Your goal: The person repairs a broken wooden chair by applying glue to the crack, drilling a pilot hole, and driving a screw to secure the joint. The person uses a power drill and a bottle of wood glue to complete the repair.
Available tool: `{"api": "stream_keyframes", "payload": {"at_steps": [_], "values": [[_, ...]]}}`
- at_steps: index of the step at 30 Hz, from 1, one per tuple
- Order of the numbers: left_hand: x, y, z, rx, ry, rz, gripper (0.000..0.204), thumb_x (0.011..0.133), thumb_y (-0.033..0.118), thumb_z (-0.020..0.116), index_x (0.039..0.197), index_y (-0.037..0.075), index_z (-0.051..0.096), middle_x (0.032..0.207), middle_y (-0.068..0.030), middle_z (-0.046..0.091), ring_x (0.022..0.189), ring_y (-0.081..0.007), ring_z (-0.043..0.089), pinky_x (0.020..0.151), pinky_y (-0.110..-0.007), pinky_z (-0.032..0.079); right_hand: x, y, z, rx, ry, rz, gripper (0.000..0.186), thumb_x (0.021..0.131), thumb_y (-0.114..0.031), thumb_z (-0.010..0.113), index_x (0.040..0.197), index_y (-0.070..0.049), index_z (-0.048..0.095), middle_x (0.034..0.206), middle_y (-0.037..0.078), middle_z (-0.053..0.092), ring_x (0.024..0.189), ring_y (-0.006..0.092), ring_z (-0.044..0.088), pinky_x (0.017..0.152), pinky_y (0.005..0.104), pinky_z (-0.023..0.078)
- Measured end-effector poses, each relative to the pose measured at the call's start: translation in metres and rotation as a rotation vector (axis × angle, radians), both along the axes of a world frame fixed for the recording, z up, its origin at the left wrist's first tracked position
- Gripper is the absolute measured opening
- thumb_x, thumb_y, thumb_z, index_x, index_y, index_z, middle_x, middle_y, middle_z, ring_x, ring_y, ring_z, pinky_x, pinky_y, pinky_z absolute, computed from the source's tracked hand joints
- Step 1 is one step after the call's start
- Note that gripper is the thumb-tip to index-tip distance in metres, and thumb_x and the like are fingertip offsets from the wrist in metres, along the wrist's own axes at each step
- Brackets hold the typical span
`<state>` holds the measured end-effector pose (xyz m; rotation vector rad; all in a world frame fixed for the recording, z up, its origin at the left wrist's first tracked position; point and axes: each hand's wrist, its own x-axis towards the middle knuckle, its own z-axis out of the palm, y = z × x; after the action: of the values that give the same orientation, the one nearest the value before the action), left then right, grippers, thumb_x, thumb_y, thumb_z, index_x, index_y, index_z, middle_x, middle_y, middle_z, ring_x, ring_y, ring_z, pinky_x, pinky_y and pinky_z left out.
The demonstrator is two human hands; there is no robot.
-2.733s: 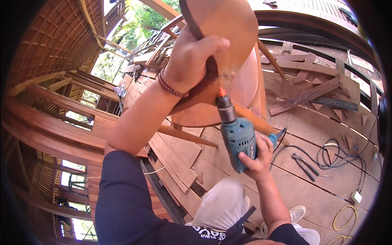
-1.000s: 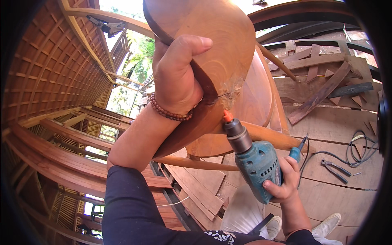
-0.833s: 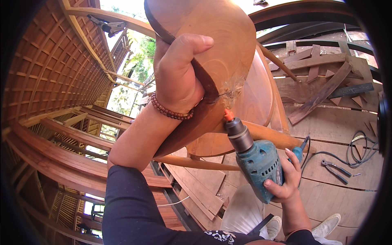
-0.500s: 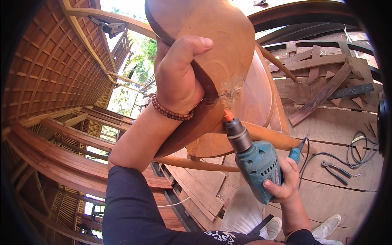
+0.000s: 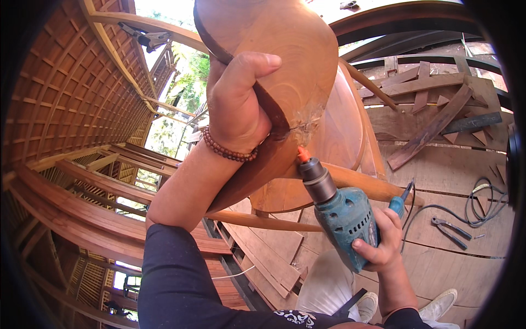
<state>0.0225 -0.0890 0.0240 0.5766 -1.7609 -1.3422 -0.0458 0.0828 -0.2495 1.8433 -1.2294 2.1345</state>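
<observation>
My left hand (image 5: 238,104), with a beaded bracelet (image 5: 227,151) at the wrist, is closed around the dark edge of a curved, smooth wooden panel (image 5: 293,60). Its thumb lies on the panel's face. A blue-green power drill (image 5: 348,222) is held in my right hand (image 5: 385,241), fingers wrapped round its handle. The drill points up and to the left. An orange-tipped bit (image 5: 303,154) in its chuck ends close to a rough, cracked notch (image 5: 307,127) in the panel; whether it touches the wood I cannot tell.
Round wooden legs (image 5: 361,183) and a second smooth panel (image 5: 342,120) lie behind the drill. Pliers (image 5: 452,232) and a coiled cord (image 5: 485,203) rest on the plank floor at right. Offcut boards (image 5: 430,126) are piled farther back. Stacked beams (image 5: 82,208) stand at left.
The panel, my left hand and the drill have shifted slightly left. Fewer loose fibres show at the rough notch. Both hands keep their grip.
</observation>
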Motion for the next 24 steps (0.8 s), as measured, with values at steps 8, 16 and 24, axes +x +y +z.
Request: {"api": "stream_keyframes", "payload": {"at_steps": [8,16,24], "values": [[-0.0006,-0.0016,0.0003,0.0,-0.004,0.001,0.041,0.078,0.003,0.059,0.119,0.001,0.054,0.108,-0.0116,0.06,0.1,-0.0261,0.06,0.09,-0.041,0.05,0.0053,-0.0021,-0.0036,-0.003,-0.023,0.013,0.046,0.073,-0.028,0.076,0.115,-0.037,0.061,0.111,0.018,0.062,0.092,0.0278,0.063,0.073,0.0371,0.044],[-0.001,-0.0038,0.0006,0.021,-0.002,0.006,0.042,0.079,0.003,0.059,0.12,0.002,0.053,0.109,-0.012,0.059,0.102,-0.0263,0.06,0.09,-0.041,0.05,0.004,-0.0056,-0.0018,-0.011,-0.041,0.018,0.045,0.073,-0.028,0.077,0.115,-0.037,0.061,0.113,0.018,0.063,0.091,0.027,0.062,0.072,0.0377,0.044],[0.0006,-0.005,-0.0004,0.002,-0.006,0.009,0.041,0.079,0.003,0.058,0.119,0.0,0.054,0.108,-0.0123,0.059,0.101,-0.026,0.061,0.09,-0.041,0.051,0.0008,-0.0056,-0.0014,0.001,0.005,0.015,0.046,0.073,-0.029,0.077,0.115,-0.037,0.061,0.114,0.019,0.062,0.091,0.028,0.062,0.074,0.0385,0.046]]}}
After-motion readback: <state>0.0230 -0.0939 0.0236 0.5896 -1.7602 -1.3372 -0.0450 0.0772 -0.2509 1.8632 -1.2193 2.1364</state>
